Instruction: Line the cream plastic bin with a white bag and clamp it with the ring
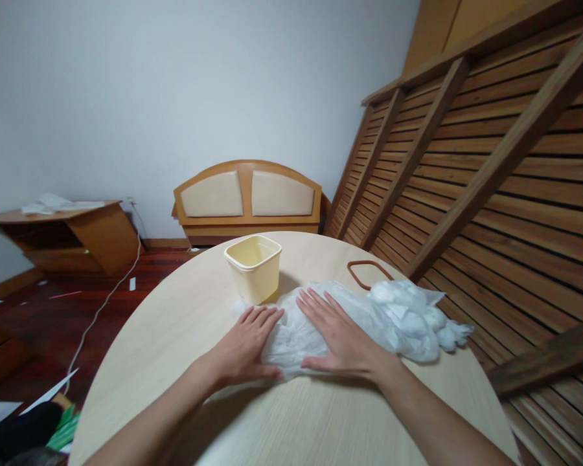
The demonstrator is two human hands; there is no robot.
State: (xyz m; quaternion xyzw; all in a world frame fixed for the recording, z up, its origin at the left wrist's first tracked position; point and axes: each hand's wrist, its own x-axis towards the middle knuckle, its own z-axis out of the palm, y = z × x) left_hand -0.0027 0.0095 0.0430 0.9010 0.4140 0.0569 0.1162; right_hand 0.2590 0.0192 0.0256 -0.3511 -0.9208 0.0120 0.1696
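Note:
A crumpled white plastic bag [291,336] lies flattened across the round table [175,323]. My left hand [252,343] rests on the bag's left end, fingers stretched out. Over its middle, my right hand [335,336] lies flat with the fingers spread. To the right of that hand, bunched translucent plastic bags [412,317] with white contents hard to make out touch the flattened one. Just beyond my left fingertips stands a pale yellow, open-topped plastic tub [255,272], upright. Behind the bags, a reddish-brown rounded ring [369,274] lies on the tabletop.
Slatted wooden panels [466,194] lean close along the table's right side. Past the far edge is a wooden headboard [247,188] with cream pads. On the left, a low cabinet [92,239] stands by the wall, and a white cable [107,301] runs over the dark floor.

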